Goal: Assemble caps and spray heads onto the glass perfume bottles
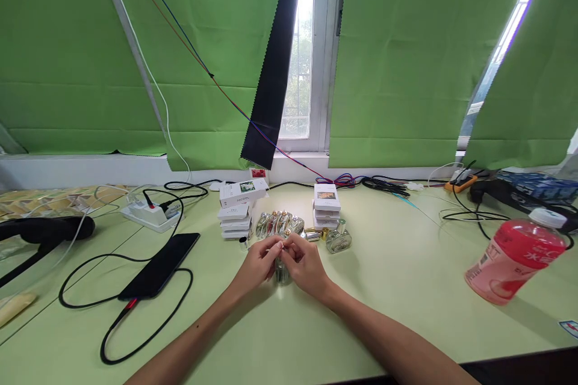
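My left hand (259, 261) and my right hand (309, 264) meet at the middle of the table, fingertips pinched together. A tiny pale bit shows between them, too small to name. Directly below the fingertips stands a small glass bottle (282, 275), its top hidden by my fingers; I cannot tell whether they grip it. Just behind my hands is a row of clear glass bottles (275, 222) that look like perfume bottles. To the right of the row, another squat glass bottle (338, 241) sits near a gold cap (324, 233). A small dark-mouthed silver cap (244, 244) stands left of my left hand.
White boxes are stacked at the left (235, 221) and the right (326, 204) of the bottles. A black phone (160, 266) with a cable lies left. A pink drink bottle (515, 255) stands right. Cables and a white power strip (151, 215) run along the back.
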Demonstrator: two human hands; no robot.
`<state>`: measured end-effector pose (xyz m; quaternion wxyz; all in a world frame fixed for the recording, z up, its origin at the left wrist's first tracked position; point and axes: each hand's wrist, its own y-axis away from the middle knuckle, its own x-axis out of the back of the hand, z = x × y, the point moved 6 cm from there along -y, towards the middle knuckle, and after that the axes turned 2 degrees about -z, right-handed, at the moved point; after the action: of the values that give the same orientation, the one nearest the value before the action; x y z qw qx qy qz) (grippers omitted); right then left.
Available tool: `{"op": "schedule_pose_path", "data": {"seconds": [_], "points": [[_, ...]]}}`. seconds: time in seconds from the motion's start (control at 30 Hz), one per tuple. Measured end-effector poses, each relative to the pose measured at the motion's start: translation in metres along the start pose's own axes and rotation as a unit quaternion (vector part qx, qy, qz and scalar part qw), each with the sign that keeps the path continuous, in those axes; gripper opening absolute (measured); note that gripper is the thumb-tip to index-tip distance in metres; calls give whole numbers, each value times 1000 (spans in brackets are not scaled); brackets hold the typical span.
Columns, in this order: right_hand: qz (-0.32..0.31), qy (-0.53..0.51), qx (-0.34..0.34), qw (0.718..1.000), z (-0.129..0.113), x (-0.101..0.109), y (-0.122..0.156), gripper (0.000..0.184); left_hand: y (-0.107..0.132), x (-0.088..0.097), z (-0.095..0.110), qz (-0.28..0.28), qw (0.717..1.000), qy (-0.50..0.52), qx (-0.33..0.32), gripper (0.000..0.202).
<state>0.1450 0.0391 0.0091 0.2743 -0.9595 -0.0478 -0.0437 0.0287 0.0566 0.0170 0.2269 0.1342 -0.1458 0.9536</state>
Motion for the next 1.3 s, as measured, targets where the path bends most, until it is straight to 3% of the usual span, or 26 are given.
{"op": "schedule_pose_path", "data": {"seconds": [1.3], "points": [[3,10,5,1000,1,1,0,14,0,0,1,3,999,-33,-11,39]]}}
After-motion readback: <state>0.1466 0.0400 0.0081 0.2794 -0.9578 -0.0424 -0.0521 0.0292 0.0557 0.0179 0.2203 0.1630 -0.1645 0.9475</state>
